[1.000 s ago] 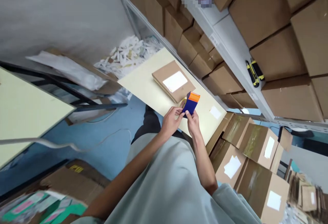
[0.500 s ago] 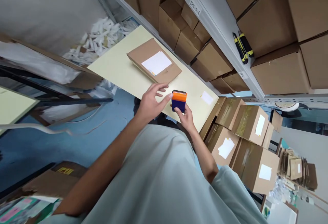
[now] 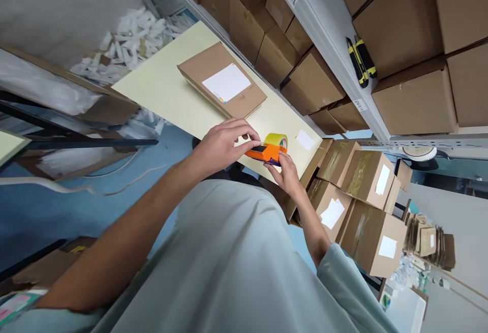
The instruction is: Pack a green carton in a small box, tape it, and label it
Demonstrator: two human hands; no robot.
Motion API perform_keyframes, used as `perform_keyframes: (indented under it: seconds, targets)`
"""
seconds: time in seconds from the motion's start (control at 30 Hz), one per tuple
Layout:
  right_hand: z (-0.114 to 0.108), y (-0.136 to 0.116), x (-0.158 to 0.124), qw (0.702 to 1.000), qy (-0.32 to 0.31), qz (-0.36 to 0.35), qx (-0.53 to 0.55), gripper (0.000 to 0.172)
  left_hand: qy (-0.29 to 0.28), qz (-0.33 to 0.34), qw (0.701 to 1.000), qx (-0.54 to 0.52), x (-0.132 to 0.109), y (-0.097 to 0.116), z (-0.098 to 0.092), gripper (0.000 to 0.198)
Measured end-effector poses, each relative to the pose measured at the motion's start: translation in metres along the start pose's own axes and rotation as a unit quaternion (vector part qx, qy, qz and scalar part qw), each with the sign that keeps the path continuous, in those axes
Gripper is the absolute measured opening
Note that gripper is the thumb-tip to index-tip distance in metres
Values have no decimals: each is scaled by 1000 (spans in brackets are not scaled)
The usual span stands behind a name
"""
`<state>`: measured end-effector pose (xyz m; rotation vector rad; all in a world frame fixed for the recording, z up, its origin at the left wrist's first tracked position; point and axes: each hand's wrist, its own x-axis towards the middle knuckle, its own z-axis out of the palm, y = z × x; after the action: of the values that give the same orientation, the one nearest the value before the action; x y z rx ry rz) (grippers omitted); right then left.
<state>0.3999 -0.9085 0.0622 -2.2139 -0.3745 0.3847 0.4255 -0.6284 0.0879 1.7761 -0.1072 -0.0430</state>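
I hold a small orange and dark blue carton (image 3: 267,152) in both hands, just above the near edge of the pale yellow table (image 3: 163,91). It lies nearly flat with its orange face up. My left hand (image 3: 221,145) is closed, and its fingertips pinch the carton's dark left end. My right hand (image 3: 286,173) grips the carton from below on the right. A roll of yellowish tape (image 3: 278,140) sits on the table right behind the carton.
A flat cardboard parcel (image 3: 223,81) with a white label lies on the table, with a loose white label (image 3: 305,140) near the right end. Shelves of cardboard boxes (image 3: 290,63) rise behind, holding yellow-black tools (image 3: 360,61). Taped boxes (image 3: 366,190) are stacked on the right; paper scraps (image 3: 125,38) are heaped at the table's far end.
The carton went from upright to tipped nearly flat, orange face up. My left hand, open half a second ago, has closed on its end. Both hands dropped toward the table edge.
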Motion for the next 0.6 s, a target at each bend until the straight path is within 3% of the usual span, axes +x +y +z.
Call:
perform_keyframes:
  seconds: [0.17, 0.4, 0.5, 0.6]
  targets:
    - [0, 17, -3, 998, -51, 2, -36, 45, 58, -15, 998, 10, -30, -28, 19, 21]
    - [7, 72, -15, 978, -146, 61, -133, 55, 225, -152, 961, -49, -82, -131, 53, 20]
    - [22, 87, -7, 967, -163, 94, -170, 52, 257, -200, 943, -67, -80, -174, 53, 20]
    - [46, 92, 12, 961, -152, 124, -197, 53, 267, -213, 936, -83, -58, -209, 48, 20]
